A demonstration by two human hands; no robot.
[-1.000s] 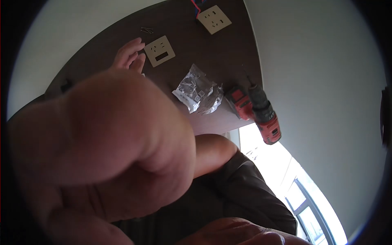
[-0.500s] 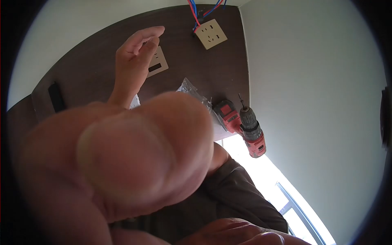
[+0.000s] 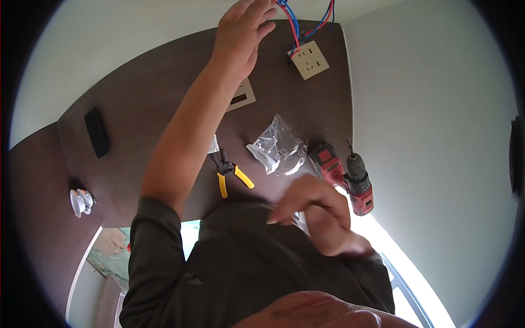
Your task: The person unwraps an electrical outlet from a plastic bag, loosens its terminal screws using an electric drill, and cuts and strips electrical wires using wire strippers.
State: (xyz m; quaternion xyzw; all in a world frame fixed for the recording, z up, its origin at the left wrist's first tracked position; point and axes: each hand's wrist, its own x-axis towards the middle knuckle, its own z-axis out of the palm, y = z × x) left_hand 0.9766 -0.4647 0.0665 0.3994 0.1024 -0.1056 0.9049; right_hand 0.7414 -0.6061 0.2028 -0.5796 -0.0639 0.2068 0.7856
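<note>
Left hand [image 3: 240,37] is half-curled by the wires [image 3: 295,24] — its hold I cannot tell — and pulling could drag the socket [image 3: 309,60].

Wires [image 3: 295,25] in smooth plastic sheathing

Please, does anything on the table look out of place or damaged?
The red and black drill looks slightly odd: its rear end seems to stick out past the edge of the table in this view, so it might get knocked. I see no plain damage.
</note>
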